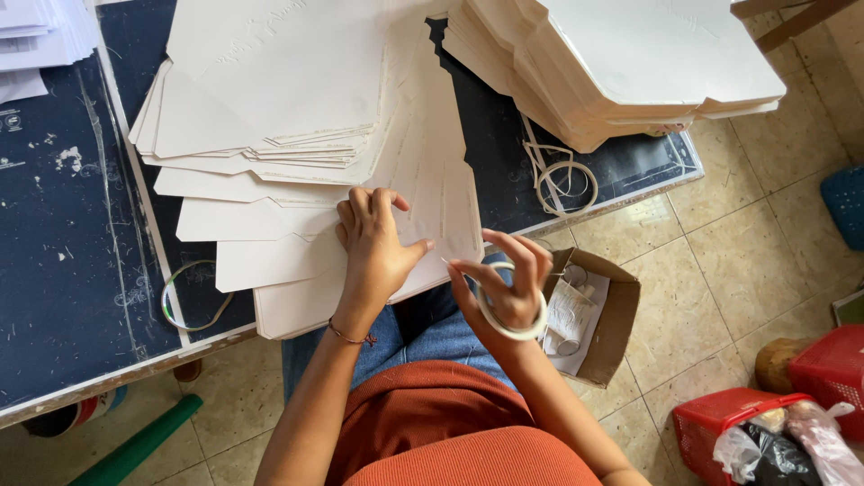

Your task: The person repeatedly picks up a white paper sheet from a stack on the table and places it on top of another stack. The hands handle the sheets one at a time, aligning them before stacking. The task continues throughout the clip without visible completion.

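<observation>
- Left hand [373, 247]: we log it pressed flat, fingers spread, on the lowest sheets of the fanned white card blanks [297, 180]; it clamps nothing.
- Right hand [508, 283]: we log it raised over the lap, off the counter, fingers curled. A roll of white tape [513, 324] sits ringed around it near the wrist, and the fingertips pinch a thin strip end; we cannot tell more about that strip.
- Card blanks: flat die-cut sheets, fanned in overlapping steps across the dark blue counter [63, 270], their lower edges hanging just past its front edge.
- Second stack of card blanks [621, 63]: thicker, neatly piled, at the far right of the counter, well apart from both hands.
- Loose strap loops [558, 175]: pale bands lying on the counter just below that stack.
- Single band loop [193, 297]: on the counter left of the fan.
- Brown cardboard box [607, 319]: open, on the tiled floor [720, 261] just beside our right hand, holding white items.
- Red baskets [774, 423]: on the floor at lower right, one with plastic bags inside.
- Clothing: orange top, blue jeans.
</observation>
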